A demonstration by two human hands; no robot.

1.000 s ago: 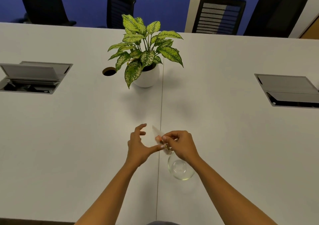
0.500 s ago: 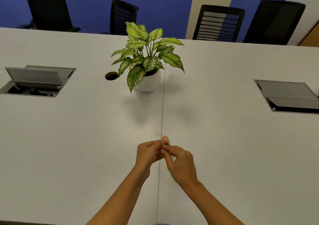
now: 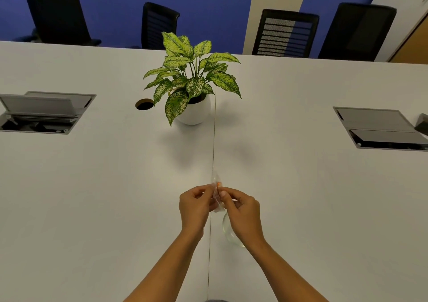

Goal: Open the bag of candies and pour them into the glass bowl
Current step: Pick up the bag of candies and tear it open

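A small clear plastic candy bag (image 3: 215, 186) with an orange candy showing inside is held edge-on above the white table, over the centre seam. My left hand (image 3: 195, 206) pinches its left side and my right hand (image 3: 240, 211) pinches its right side, fingertips almost touching. The glass bowl (image 3: 228, 231) stands on the table just below my right hand, which covers most of it; only its left rim shows.
A potted plant in a white pot (image 3: 193, 110) stands farther back on the seam, with a round cable hole (image 3: 144, 104) to its left. Open cable boxes sit at the left (image 3: 41, 114) and right (image 3: 379, 128). Black chairs line the far edge.
My left hand closed onto the bag, joining the right. Both hands then lifted slightly, and the bowl's rim shows again under my right hand.
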